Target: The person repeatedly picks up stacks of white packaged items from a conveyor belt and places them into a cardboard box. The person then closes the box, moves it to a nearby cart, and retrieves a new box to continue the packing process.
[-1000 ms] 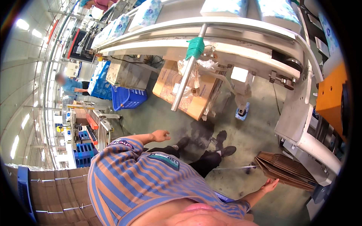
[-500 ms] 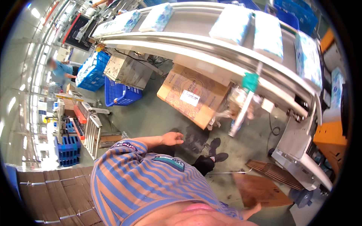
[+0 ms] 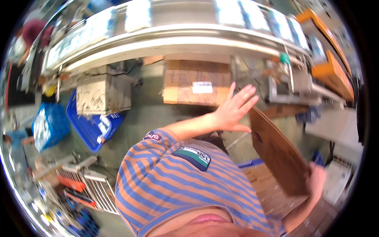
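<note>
My right hand grips one end of a flat brown cardboard sheet, which looks like a folded carton and stands tilted on its edge to my right. My left hand is stretched out in front of my chest with its fingers spread. Its thumb lies close to the far end of the cardboard; whether they touch I cannot tell. Beyond that hand, a brown carton with a white label rests on the floor under the conveyor.
Across the front runs a conveyor carrying several white and blue packs. To the left are a blue basket, a scuffed beige box and a metal rack. Flat brown cardboard lies to the right; orange machinery stands at far right.
My view has turned right. My left hand has risen and reached forward with spread fingers. The right hand, previously beside a cardboard sheet on the floor, now holds a raised sheet.
</note>
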Tool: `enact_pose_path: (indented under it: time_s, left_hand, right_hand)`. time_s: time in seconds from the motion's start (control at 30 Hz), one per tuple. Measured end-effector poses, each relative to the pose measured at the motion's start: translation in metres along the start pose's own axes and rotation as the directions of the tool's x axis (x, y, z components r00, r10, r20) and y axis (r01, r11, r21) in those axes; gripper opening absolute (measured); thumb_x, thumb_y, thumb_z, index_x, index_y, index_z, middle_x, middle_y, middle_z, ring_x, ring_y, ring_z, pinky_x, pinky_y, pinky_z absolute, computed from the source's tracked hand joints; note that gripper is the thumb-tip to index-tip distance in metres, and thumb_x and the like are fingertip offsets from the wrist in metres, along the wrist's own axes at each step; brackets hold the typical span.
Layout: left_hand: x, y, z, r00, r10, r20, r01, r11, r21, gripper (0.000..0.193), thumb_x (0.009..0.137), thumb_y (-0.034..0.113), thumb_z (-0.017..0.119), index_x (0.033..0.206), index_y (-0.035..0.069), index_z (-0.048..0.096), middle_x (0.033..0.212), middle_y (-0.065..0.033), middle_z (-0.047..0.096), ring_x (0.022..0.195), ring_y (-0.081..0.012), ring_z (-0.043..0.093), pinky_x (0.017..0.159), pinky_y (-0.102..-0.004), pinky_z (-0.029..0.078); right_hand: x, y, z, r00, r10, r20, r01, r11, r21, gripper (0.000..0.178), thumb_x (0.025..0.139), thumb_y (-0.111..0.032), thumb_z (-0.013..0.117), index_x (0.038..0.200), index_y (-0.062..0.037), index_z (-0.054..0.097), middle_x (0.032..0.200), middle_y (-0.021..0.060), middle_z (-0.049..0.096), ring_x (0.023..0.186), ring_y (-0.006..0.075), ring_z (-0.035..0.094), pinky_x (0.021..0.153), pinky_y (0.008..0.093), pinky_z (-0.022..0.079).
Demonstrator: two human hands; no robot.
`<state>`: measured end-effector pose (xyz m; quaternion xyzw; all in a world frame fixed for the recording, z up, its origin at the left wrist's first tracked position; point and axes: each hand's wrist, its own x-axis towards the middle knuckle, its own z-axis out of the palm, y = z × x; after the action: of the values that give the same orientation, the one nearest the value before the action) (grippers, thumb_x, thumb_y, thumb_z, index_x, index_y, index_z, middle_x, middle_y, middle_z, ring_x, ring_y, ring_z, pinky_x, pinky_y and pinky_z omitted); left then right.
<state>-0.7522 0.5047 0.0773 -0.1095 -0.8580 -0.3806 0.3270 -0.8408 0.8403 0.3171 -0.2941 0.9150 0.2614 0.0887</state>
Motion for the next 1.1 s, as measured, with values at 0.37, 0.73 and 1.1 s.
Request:
enact_pose_path:
  time_s: [0.37,0.73,1.1]
  left_hand:
    - [0.019,-0.012,-0.248,0.998,-0.062,-0.027,0.063,0.696,0.715,0.044,0.052,0.037,0.079,0.063,0.009,0.048,0.061,-0.0057,0.051,0.057,-0.0235,0.053,0.052,-0.035,0.042]
    - [-0.091,-0.035,-0.196,0.984,-0.021,-0.18,0.178,0.283,0.942,0.058,0.064,0.028,0.074,0.118,0.019,0.054,0.123,-0.0059,0.048,0.11,-0.0219,0.045,0.095,-0.0465,0.027]
    - [-0.041,-0.005,-0.254,0.922,0.366,0.124,-0.386,0.894,0.229,0.044,0.079,0.043,0.06,0.051,0.012,0.046,0.054,-0.0025,0.051,0.053,-0.0225,0.05,0.07,-0.0357,0.037]
  right_hand:
    - [0.111,-0.14,-0.08,0.598,-0.313,-0.738,0.614,0.771,0.17,0.025,0.071,-0.012,0.066,0.095,-0.0104,0.06,0.084,0.0083,0.064,0.079,0.0284,0.061,0.067,0.0366,0.048]
    - [0.277,-0.259,-0.002,0.46,-0.042,-0.887,0.48,0.852,0.209,0.06,0.087,-0.051,0.044,0.123,-0.0023,0.05,0.13,0.0114,0.048,0.123,0.0259,0.041,0.103,0.0539,0.022]
    - [0.22,-0.225,-0.074,0.816,-0.211,-0.538,0.461,0.799,0.385,0.027,0.084,-0.027,0.056,0.083,-0.0004,0.061,0.078,0.0211,0.06,0.076,0.0363,0.058,0.063,0.0441,0.046]
